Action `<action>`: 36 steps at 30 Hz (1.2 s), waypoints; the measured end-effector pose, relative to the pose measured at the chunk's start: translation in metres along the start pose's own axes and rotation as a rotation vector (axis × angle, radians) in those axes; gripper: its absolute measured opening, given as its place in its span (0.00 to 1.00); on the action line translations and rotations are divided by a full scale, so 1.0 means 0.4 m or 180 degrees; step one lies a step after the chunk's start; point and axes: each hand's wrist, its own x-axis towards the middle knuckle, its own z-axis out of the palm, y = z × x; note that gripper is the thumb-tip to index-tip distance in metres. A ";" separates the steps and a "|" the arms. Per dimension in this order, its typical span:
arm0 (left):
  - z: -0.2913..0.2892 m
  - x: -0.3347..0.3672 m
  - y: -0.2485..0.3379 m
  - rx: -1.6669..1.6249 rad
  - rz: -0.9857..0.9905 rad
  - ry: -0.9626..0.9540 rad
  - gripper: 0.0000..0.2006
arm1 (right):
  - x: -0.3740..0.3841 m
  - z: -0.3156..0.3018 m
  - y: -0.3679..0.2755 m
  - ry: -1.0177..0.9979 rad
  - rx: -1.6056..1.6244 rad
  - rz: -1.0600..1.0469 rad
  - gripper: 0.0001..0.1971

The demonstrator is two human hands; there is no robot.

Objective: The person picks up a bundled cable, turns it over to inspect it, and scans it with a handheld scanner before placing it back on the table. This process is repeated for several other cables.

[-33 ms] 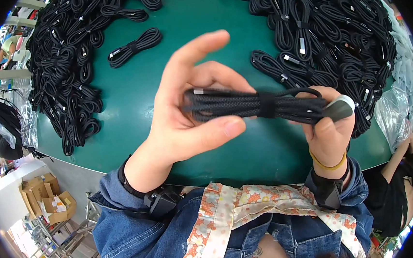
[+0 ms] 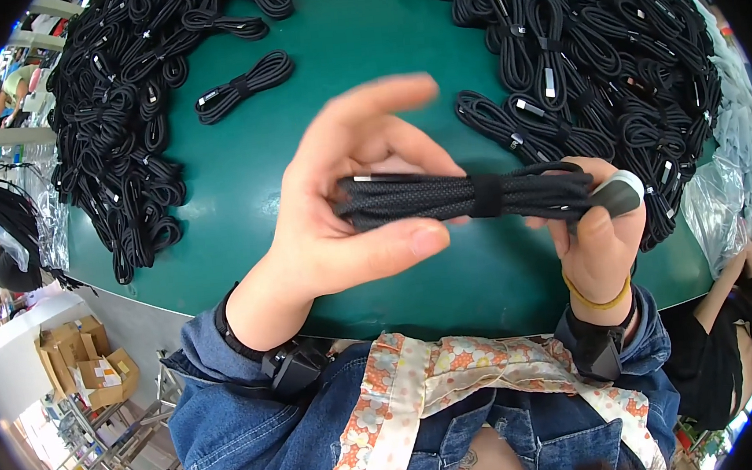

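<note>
Cable bundle (image 2: 430, 197), black and braided

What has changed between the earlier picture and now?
The raised forefinger of the left hand has moved slightly down in the picture, and so has the left end of the black cable bundle. Nothing was visibly grasped or let go; the right hand still holds the bundle's right end. The cable piles look unmoved.

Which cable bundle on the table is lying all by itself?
The black bundle beyond the left hand, near the left pile: bare green table surrounds it, while the table's other bundles lie heaped together.
</note>
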 end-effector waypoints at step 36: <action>0.001 -0.007 -0.055 -0.2388 -0.1665 -0.0056 0.22 | 0.018 0.004 -0.002 0.0024 0.1043 0.0743 0.13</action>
